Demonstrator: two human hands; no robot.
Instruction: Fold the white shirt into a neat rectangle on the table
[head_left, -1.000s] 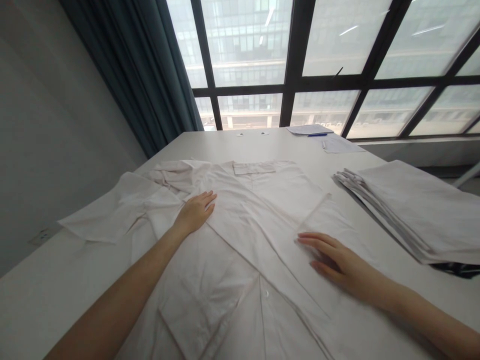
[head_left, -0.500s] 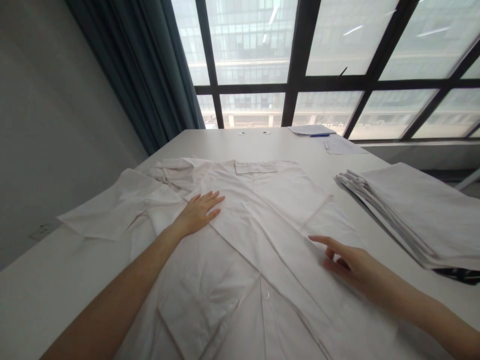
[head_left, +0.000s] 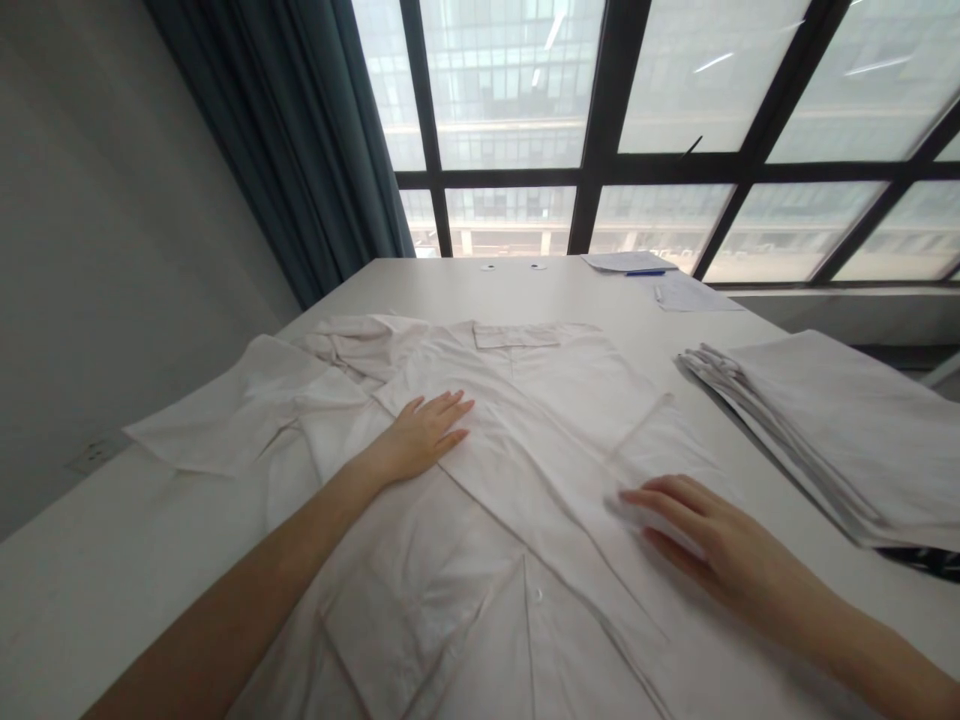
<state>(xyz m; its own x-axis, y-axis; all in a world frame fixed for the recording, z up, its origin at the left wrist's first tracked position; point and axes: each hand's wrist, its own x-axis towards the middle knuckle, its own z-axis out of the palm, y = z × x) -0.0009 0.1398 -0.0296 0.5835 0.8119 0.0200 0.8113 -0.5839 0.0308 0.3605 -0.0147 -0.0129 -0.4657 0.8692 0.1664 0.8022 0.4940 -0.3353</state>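
The left hand (head_left: 420, 440) had slid a little right across the white shirt (head_left: 510, 480), flat with its fingers spread. The right hand (head_left: 705, 540) had uncurled its tucked fingers and hung loosely bent by the shirt's right side, thumb apart, pinching nothing I could see; whether it touched, I couldn't tell. The shirt lay much as before on the near table (head_left: 427, 285), creases remaining, so only the hands had really shifted.

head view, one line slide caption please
White garment spread on a table, left hand flat on it, right hand over its right side, folded cloth alongside.
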